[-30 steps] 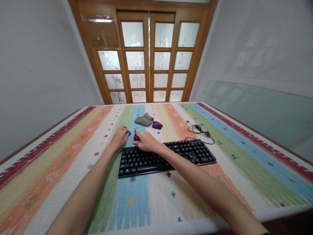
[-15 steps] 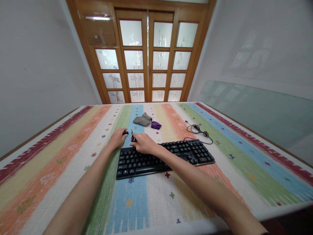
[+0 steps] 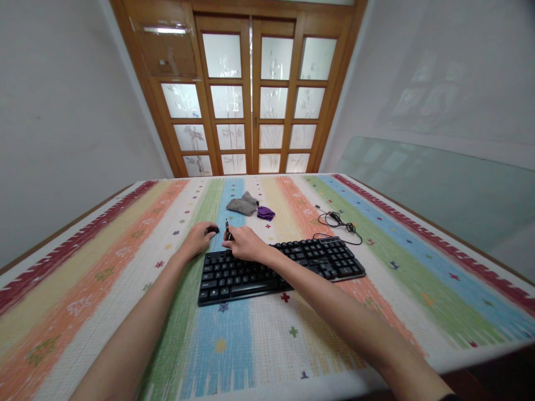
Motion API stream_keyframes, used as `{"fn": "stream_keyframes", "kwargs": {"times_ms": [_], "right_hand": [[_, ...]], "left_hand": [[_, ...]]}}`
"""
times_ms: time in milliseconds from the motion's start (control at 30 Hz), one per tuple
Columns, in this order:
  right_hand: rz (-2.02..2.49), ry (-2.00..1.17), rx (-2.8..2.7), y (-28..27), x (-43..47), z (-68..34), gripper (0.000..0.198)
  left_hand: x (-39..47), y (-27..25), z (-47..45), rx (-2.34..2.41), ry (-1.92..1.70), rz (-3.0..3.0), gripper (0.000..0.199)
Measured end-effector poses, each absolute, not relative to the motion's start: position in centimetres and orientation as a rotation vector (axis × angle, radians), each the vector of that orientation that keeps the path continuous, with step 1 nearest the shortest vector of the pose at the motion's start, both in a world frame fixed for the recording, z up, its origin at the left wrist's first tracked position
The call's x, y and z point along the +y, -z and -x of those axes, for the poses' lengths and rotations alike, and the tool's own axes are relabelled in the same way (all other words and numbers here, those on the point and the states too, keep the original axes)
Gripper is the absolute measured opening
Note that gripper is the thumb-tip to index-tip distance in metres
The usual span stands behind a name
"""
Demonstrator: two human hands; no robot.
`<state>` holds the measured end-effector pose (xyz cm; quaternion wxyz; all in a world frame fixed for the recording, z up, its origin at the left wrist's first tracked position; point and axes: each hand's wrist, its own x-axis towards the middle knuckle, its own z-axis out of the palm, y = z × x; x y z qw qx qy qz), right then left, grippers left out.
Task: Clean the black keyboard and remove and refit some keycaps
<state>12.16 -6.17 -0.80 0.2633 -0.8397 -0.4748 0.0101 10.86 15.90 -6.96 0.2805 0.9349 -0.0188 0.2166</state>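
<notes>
A black keyboard (image 3: 259, 278) lies flat and slightly angled on the striped tablecloth. Over its upper left part is my right hand (image 3: 242, 243), its fingers closed around a small black tool with a shiny metal tip (image 3: 227, 224) that points away from me. What kind of tool it is, I cannot make out. To the left, beyond the keyboard's corner, my left hand (image 3: 198, 238) pinches a small black piece (image 3: 213, 229) between thumb and fingers, just above the cloth. Its kind is too small to tell. The two held things are apart.
Past my hands lie a grey cloth (image 3: 242, 204) and a crumpled purple cloth (image 3: 266, 213). The keyboard's black cable (image 3: 345, 225) is bundled at the right behind it. Wooden doors with glass panes (image 3: 251, 100) stand beyond the striped tablecloth (image 3: 167, 289).
The black piece in my left hand has turned slightly and sits a little lower. My right hand has barely moved and keeps the metal-tipped tool. The keyboard lies as before.
</notes>
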Motion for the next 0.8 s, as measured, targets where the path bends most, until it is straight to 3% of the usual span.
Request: {"fn": "stream_keyframes", "kwargs": {"times_ms": [800], "right_hand": [[2.234, -0.193, -1.225, -0.16, -5.58, -12.98, 0.009]], "left_hand": [[15.76, 6.76, -10.79, 0.014, -0.513, -2.553, 0.025]]}}
